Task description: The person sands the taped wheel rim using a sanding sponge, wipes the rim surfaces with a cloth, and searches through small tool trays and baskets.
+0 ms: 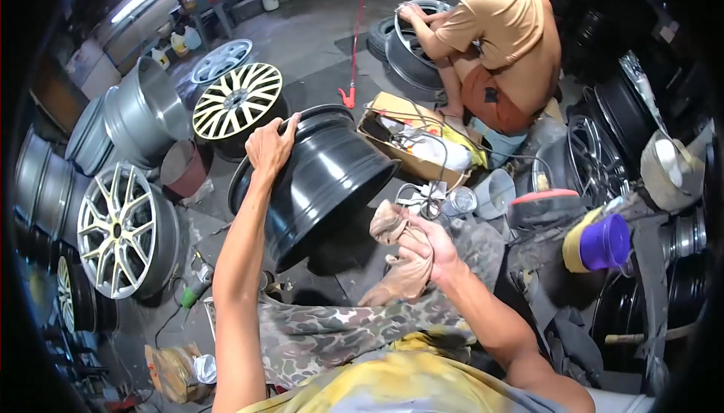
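A glossy black wheel rim [328, 175] stands tilted on the floor in front of me. My left hand [271, 144] grips its upper left edge, fingers bent over the lip. Just right of the rim's lower side, my right hand [428, 247] is closed around a crumpled beige cloth [400, 279], part of which hangs below the fingers. The cloth and the rim look apart. The inside of the rim faces away from me and is mostly hidden.
A co-worker [498, 43] crouches at the upper right with another rim [411, 55]. Spoked wheels [117, 230] stand at the left. An open cardboard box [411, 160] lies beyond the black rim. A purple bucket [605, 241] and a grey bucket [495, 193] are at the right.
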{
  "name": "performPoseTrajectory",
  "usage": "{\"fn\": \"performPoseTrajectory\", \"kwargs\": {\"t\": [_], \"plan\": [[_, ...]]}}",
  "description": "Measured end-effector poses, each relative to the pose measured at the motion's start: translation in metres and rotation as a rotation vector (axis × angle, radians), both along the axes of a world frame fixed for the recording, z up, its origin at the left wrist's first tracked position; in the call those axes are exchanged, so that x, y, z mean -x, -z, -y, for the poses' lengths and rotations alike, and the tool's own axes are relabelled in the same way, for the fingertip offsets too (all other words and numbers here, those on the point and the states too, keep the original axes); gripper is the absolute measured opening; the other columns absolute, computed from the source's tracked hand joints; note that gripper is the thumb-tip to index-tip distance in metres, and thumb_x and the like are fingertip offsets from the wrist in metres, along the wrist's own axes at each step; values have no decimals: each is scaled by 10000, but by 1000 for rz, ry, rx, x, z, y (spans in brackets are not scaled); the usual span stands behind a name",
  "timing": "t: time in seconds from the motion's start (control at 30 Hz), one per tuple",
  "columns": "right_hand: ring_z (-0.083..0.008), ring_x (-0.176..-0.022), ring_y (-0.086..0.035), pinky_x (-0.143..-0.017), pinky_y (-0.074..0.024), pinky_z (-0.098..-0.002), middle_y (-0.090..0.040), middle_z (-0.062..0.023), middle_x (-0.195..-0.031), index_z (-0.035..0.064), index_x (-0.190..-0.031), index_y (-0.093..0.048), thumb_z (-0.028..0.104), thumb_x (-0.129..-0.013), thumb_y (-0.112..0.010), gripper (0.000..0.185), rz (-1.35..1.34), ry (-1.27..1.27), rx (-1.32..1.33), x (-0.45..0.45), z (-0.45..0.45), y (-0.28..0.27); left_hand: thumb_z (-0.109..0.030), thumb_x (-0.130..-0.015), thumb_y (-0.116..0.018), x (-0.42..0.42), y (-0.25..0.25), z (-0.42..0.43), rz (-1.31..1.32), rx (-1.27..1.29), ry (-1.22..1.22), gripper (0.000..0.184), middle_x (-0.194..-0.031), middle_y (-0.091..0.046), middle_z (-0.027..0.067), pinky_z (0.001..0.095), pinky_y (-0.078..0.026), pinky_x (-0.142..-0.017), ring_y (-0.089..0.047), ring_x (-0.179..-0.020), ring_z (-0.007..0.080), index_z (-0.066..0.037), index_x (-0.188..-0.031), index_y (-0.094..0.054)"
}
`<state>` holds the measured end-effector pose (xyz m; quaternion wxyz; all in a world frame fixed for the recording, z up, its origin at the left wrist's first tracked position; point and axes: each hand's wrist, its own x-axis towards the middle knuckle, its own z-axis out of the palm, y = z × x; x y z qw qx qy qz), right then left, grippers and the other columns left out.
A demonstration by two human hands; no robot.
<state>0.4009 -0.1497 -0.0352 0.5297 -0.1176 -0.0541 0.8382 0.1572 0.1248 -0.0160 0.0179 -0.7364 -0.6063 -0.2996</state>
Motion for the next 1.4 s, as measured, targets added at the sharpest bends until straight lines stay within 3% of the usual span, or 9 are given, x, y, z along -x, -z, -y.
{"fn": "performPoseTrajectory", "kwargs": {"t": [0.23, 0.33, 0.43, 0.53, 0.6, 0.63, 0.73, 1.13, 1.4], "plan": [[-91, -386, -349, -707, -562, -463, -423, 2, -534, 96, -1322, -561, 227, -1067, -380, 339, -57, 129, -46, -30, -11, -9, -470, -960, -601, 11, -2, 74, 112, -136, 370, 527, -588, -567, 157, 456, -425, -545, -585, -576, 361, -48, -645, -615], [-85, -391, -365, -494, -497, -282, -554, -17, -666, 22, -1267, -570, 194, -1048, -426, 313, 69, 222, -43, -39, -20, -19, -400, -964, -617, 28, 2, 79, 185, -55, 461, 501, -586, -574, 138, 420, -439, -579, -598, -591, 329, -29, -628, -617], [-67, -417, -400, -404, -375, -239, -585, -30, -757, 0, -1206, -589, 209, -1017, -486, 300, 729, 280, 9, -38, -27, -2, -288, -953, -644, 34, -3, 94, 288, -26, 546, 432, -646, -642, 114, 382, -477, -693, -644, -655, 279, -1, -630, -621], [-185, -694, -652, -683, -529, -334, -695, -89, -829, 5, -1056, -662, 236, -1007, -487, 294, 1645, 336, -193, -44, -37, 50, -143, -893, -679, 54, -2, 102, 286, -103, 620, 165, -1062, -736, 135, 423, -433, -1036, -651, -1117, 285, -21, -786, -712], [-274, -895, -694, -822, -520, -391, -729, -150, -946, 8, -1043, -664, 257, -984, -520, 293, 2025, 193, -291, -45, -34, 89, -125, -870, -687, 61, -6, 119, 332, -137, 381, 192, -1304, -638, 182, 434, -412, -1062, -555, -1280, 328, -42, -1043, -695], [-339, -936, -685, -833, -516, -417, -711, -208, -978, 15, -1058, -658, 263, -969, -534, 291, 1781, 29, -232, -35, -27, 89, -119, -864, -679, 67, -3, 120, 471, -42, 304, 429, -1411, -551, 207, 416, -398, -1076, -510, -1329, 342, -48, -1278, -592], [-402, -955, -642, -824, -502, -473, -665, -207, -954, 23, -996, -622, 234, -927, -596, 223, 1867, -185, -607, -2, -5, 103, -185, -975, -579, 76, 14, 133, 950, 435, 89, 448, -1313, -610, 135, 317, -400, -1045, -549, -1227, 215, 19, -1371, -530], [-410, -907, -675, -812, -520, -483, -712, -217, -934, 10, -950, -665, 280, -866, -602, 290, 1308, -785, -887, 80, 23, 134, -92, -944, -496, 151, 19, 123, 906, 644, 35, 503, -1372, -587, 92, 269, -423, -1037, -582, -1212, 174, 19, -1434, -498], [-459, -880, -678, -799, -537, -524, -692, -278, -871, -27, -934, -682, 277, -890, -609, 316, 1638, -730, -831, 63, 24, 136, -180, -956, -556, 206, 58, 74, 934, 713, -17, 481, -1345, -619, 90, 286, -365, -1092, -566, -1245, 190, 8, -1399, -549]]}}
